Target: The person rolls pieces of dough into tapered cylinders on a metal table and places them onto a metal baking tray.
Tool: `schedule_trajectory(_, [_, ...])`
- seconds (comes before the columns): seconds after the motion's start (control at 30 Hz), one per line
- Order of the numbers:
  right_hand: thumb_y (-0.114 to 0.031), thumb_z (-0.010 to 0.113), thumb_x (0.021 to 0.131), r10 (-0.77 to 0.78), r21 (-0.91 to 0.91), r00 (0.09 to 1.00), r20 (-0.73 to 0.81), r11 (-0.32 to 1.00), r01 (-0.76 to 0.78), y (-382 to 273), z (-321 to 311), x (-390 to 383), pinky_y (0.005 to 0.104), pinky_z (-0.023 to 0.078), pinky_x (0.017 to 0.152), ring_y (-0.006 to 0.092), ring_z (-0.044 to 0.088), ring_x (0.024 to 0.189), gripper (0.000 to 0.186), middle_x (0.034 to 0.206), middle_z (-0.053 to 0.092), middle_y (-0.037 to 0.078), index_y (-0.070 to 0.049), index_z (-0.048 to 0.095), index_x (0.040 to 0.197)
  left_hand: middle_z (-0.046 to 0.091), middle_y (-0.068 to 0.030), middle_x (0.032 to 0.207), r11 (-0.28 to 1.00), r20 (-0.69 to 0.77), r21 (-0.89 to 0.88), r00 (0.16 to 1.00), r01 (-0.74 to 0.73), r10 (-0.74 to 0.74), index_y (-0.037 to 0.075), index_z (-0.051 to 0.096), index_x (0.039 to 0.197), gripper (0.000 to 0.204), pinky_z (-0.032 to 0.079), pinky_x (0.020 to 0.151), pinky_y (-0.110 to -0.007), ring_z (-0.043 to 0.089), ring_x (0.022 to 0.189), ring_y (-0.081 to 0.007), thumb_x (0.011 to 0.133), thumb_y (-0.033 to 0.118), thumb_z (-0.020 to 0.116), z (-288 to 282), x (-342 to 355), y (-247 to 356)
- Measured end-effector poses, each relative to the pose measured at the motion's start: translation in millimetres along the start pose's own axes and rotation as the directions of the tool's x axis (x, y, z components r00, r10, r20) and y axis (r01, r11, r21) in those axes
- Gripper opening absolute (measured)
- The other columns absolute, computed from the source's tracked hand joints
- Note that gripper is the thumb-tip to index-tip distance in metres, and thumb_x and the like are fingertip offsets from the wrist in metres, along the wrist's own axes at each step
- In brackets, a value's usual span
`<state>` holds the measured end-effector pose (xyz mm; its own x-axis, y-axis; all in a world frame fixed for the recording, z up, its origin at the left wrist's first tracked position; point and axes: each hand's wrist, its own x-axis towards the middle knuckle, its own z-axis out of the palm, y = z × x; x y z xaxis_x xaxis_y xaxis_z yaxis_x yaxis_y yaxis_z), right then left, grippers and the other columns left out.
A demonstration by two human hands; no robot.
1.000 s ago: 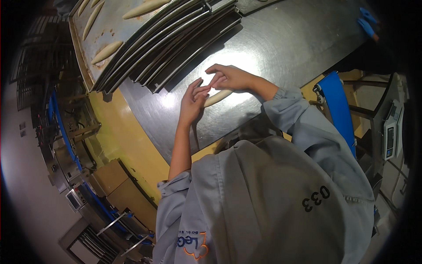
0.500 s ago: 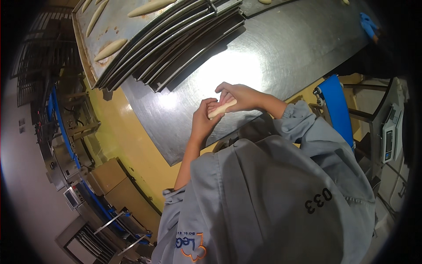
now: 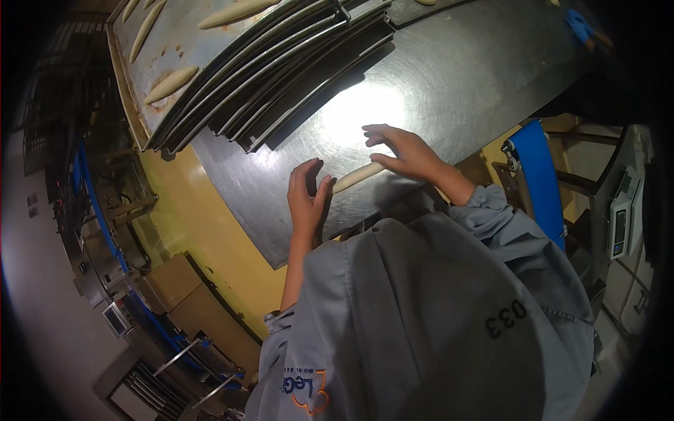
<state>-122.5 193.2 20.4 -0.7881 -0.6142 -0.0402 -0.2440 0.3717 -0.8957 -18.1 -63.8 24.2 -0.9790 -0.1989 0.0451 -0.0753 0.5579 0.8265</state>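
A slim rope of pale dough point(image 3: 357, 177) lies slantwise between my two hands, near the front edge of the steel table point(image 3: 456, 91). At its left end is my left hand point(image 3: 307, 193), fingers bent and apart from the thumb, which touches the dough. My right hand point(image 3: 406, 156) reaches over the other end with its fingers stretched out and its thumb along the dough. Both hands are open, without a closed grip. The dough's right tip is hidden under my right hand.
Stacked metal baking trays point(image 3: 274, 77) stand at the far left, the top one bearing several dough sticks point(image 3: 170, 85). Someone's blue-gloved hand point(image 3: 580, 27) shows at the far right. A blue conveyor belt point(image 3: 537, 179) and a scale point(image 3: 619, 221) are to the right; cardboard point(image 3: 184, 284) is at the left.
My hands have moved apart, the left leftward and the right rightward. The dough between them has become longer and thinner, and my fingers have opened away from it.
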Motion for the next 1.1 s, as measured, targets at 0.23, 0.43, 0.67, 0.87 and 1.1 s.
schedule_trajectory(0.23, [-0.014, 0.076, 0.088, -0.097, -0.182, 0.971, 0.218, 0.974, 0.138, 5, 4, -13, 0.0425, 0.051, 0.092, 0.0329, 0.064, 0.103, 0.064, 0.112, 0.067, 0.013, -0.013, 0.053, 0.148, 0.065, -0.0183, 0.130, 0.889, 0.273, 0.305, 0.926, -0.341, 0.261, 0.005, 0.056, 0.141, 0.060, 0.046, 0.107, -0.048, 0.060, 0.125, -0.0386, 0.088, 0.017, 0.079, 11, -18, 1])
schedule_trajectory(0.43, [-0.012, 0.075, 0.087, -0.181, -0.235, 0.973, 0.140, 0.949, 0.210, 5, 11, -20, 0.0420, 0.053, 0.086, 0.0318, 0.064, 0.097, 0.057, 0.106, 0.068, 0.013, -0.011, 0.059, 0.142, 0.068, -0.0170, 0.120, 0.912, 0.207, 0.268, 0.943, -0.311, 0.261, 0.006, 0.057, 0.141, 0.056, 0.051, 0.097, -0.043, 0.066, 0.110, -0.0359, 0.089, 0.011, 0.077, 34, -35, -12])
schedule_trajectory(0.67, [-0.017, 0.065, 0.098, 0.198, 0.239, 0.730, 0.654, 0.862, -0.448, -18, -39, 21, 0.0323, 0.057, 0.079, 0.0175, 0.070, 0.089, 0.025, 0.098, 0.074, 0.008, -0.003, 0.072, 0.117, 0.071, -0.0037, 0.097, 0.884, 0.698, -0.246, 0.706, 0.397, -0.123, -0.002, 0.064, 0.126, 0.031, 0.052, 0.080, -0.027, 0.064, 0.090, -0.0107, 0.104, 0.020, 0.063, -33, 32, 28])
schedule_trajectory(0.87, [-0.027, 0.070, 0.096, 0.249, 0.197, 0.735, 0.631, 0.865, -0.462, -72, -54, 40, 0.0281, 0.055, 0.070, 0.0143, 0.069, 0.076, 0.029, 0.088, 0.073, 0.008, -0.001, 0.073, 0.108, 0.072, -0.0043, 0.095, 0.905, 0.633, -0.230, 0.762, 0.358, -0.141, -0.002, 0.069, 0.115, 0.033, 0.050, 0.078, -0.027, 0.063, 0.085, -0.0105, 0.099, 0.027, 0.072, -55, 43, 59])
schedule_trajectory(1.1, [-0.028, 0.077, 0.093, 0.023, 0.071, 0.973, 0.229, 0.997, -0.040, -70, -30, 32, 0.0310, 0.052, 0.068, 0.0153, 0.066, 0.075, 0.025, 0.087, 0.071, 0.006, -0.007, 0.073, 0.106, 0.071, -0.0028, 0.093, 0.969, 0.357, -0.153, 0.925, 0.193, -0.128, 0.003, 0.072, 0.112, 0.023, 0.050, 0.073, -0.024, 0.062, 0.082, -0.0082, 0.095, 0.017, 0.078, -48, 37, 65])
